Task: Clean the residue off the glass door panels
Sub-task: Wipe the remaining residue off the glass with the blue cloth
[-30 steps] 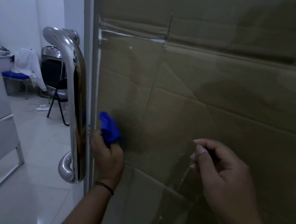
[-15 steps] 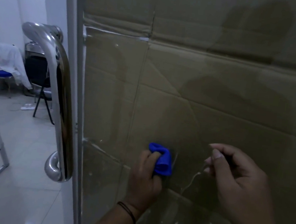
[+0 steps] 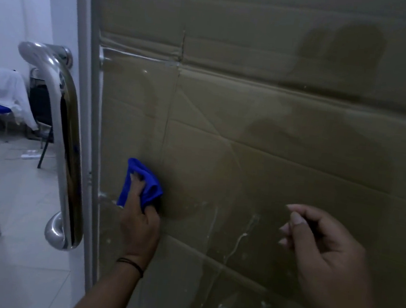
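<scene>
The glass door panel [image 3: 262, 125] fills most of the view, with brown cardboard behind it. White residue streaks [image 3: 239, 240] run down the glass at lower centre, and more specks lie below them. My left hand [image 3: 139, 222] grips a bunched blue cloth [image 3: 141, 182] and holds it against the glass near the door's left frame. My right hand [image 3: 326, 257] hovers in front of the glass at the lower right, with thumb and fingers curled together. I cannot make out whether it pinches something small.
A long chrome pull handle [image 3: 65, 144] stands out from the door's grey frame [image 3: 85, 141], just left of my left hand. Beyond it are a tiled floor [image 3: 15, 209], a black folding chair [image 3: 41, 106] and a blue seat draped in white cloth [image 3: 5, 93].
My left hand has swept the blue cloth from the middle of the glass back left toward the frame. My right hand has stayed at the lower right, still curled.
</scene>
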{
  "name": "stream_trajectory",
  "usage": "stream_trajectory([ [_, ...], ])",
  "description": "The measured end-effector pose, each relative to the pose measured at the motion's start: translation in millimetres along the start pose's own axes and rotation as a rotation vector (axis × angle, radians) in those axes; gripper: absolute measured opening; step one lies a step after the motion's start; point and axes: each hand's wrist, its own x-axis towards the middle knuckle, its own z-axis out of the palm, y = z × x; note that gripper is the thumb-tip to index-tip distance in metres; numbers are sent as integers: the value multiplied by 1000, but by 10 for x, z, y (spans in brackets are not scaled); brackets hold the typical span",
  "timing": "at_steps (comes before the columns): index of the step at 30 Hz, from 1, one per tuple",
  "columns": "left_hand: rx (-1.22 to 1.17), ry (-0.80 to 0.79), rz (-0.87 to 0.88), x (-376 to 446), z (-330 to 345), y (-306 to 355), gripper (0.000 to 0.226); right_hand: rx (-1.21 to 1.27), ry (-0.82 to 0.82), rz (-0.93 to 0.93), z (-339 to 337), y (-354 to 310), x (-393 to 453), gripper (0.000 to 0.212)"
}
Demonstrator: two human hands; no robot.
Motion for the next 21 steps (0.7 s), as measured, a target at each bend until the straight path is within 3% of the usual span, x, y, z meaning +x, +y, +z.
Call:
stream_trajectory([
  [3, -73, -94, 159, -466, 245, 120, 57, 7, 6, 2, -93, 48, -6, 22],
  [8, -127, -424, 544, -1130, 484, 238, 52, 5, -8, -2, -207, 67, -57, 21],
  [9, -171, -421, 537, -1174, 493, 255, 52, 10, -3, -2, -242, 67, -64, 21],
  [11, -274, -300, 336, -1159, 445, 376, 46, 16, 8, -6, -323, 73, -71, 19],
  [13, -317, -68, 41, -982, 340, 522, 27, 7, 16, -15, -427, 83, -74, 20],
  [15, -321, 146, -108, -666, 223, 583, 15, 4, 32, -10, -549, 97, -82, 22],
  [18, -264, 249, -53, -239, 111, 572, 28, 7, 57, 13, -738, 109, -114, 23],
  [21, -150, 97, -1, -180, 256, 566, 43, 1, 89, 37, -902, 133, -163, 23],
])
